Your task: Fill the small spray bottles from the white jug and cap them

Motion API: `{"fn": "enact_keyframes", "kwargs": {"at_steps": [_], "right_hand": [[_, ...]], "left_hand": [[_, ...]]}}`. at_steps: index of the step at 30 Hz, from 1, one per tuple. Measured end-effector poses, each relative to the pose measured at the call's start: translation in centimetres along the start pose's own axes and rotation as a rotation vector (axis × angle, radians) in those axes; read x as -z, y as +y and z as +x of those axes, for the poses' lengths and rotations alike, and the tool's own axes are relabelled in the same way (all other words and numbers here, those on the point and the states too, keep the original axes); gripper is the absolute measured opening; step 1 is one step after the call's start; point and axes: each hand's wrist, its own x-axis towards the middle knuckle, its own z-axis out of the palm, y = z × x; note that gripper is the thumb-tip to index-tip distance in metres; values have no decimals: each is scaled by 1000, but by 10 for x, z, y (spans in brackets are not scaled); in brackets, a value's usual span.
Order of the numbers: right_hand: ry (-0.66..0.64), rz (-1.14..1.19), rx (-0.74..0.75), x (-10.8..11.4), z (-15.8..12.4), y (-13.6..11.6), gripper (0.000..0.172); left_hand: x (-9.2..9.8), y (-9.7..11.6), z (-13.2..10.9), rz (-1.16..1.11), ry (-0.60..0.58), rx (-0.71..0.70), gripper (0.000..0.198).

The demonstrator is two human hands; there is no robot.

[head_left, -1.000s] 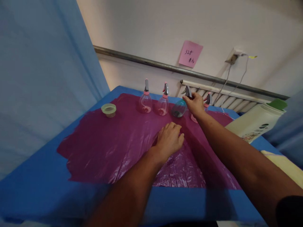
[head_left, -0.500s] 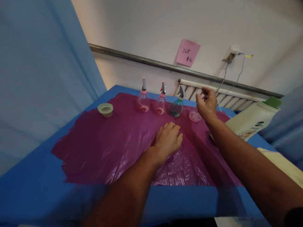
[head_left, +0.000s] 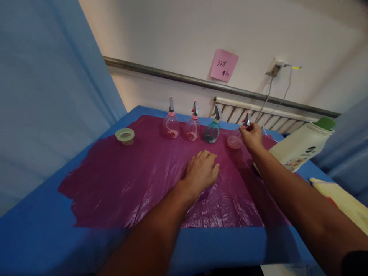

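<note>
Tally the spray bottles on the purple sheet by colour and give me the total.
Pink spray bottles: 3 (one tilted in the right hand)
Teal spray bottle: 1
Total: 4

A glossy magenta plastic sheet point(head_left: 138, 172) covers the blue table point(head_left: 43, 234). Three spray bottles are clear pink point(head_left: 170, 127) point(head_left: 192, 130) point(head_left: 236, 138), one teal point(head_left: 212, 132). A pale green cup point(head_left: 124, 135) sits left; the jug point(head_left: 299, 147) is cream, green-capped.
</note>
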Motion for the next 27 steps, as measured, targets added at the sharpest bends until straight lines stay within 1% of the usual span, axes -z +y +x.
{"fn": "enact_keyframes", "kwargs": {"at_steps": [2, 4, 7, 9, 12, 15, 18, 22, 27], "right_hand": [[-16, 43, 15, 8, -8, -7, 41], [-34, 88, 28, 19, -21, -15, 43], [-85, 165, 35, 35, -48, -28, 48], [-133, 222, 30, 43, -69, -38, 50], [-209, 295, 17, 51, -102, -54, 51], [-276, 392, -4, 53, -129, -68, 46], [-328, 497, -16, 52, -148, -75, 41], [-356, 519, -1, 51, -162, -77, 37], [-316, 515, 42, 49, -170, -80, 44]], "left_hand": [[-1, 1, 0, -10, 7, 0, 32], [-3, 1, 0, -45, 37, 1, 39], [-9, -1, 1, -152, 107, -3, 56], [-12, -2, 2, -236, 134, -14, 68], [-14, -1, 3, -346, 103, -28, 86], [-14, 0, 2, -426, 54, -52, 94], [-13, 2, 3, -462, 45, -70, 92], [-13, 2, 3, -483, 47, -44, 74], [-10, 2, 4, -506, 45, -20, 60]]}}
